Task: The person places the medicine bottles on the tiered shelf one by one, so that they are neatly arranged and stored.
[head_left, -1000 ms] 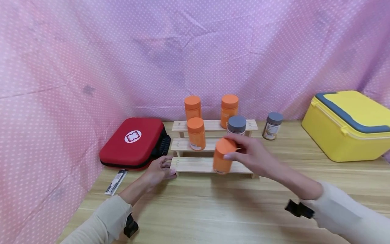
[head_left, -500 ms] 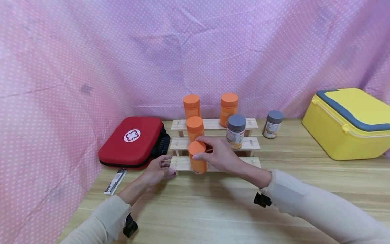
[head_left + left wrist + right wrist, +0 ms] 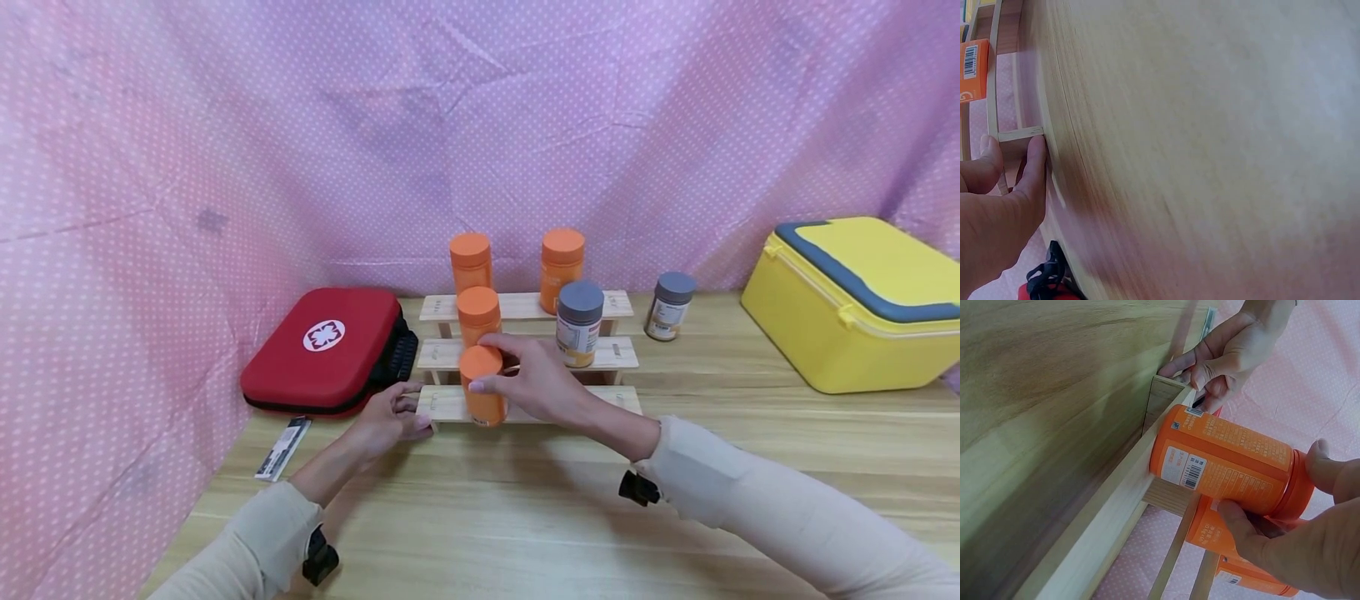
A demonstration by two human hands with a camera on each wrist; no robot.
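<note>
My right hand [image 3: 543,382] holds an orange bottle [image 3: 483,400] by its cap, thumb and fingers around it. The bottle stands upright at the left of the lowest step of a three-step wooden rack [image 3: 442,403]; its printed label faces the right wrist camera [image 3: 1222,459]. My left hand [image 3: 382,425] grips the rack's lower left end, the thumb [image 3: 982,172] at the board and a finger along the leg. Behind the held bottle are an orange bottle [image 3: 478,312] on the middle step and another orange bottle [image 3: 470,254] on the top step.
On the rack's right side stand a grey-capped bottle [image 3: 579,323] and an orange bottle [image 3: 562,267]. Farther right are another grey-capped bottle [image 3: 670,307] and a yellow box [image 3: 855,333]. A red first-aid case [image 3: 322,350] and a flat narrow packet [image 3: 283,448] lie left.
My right hand has moved left with the orange bottle, from the middle of the lowest step to its left part. Over the last half second it barely moves. The left hand stays at the rack's end.
</note>
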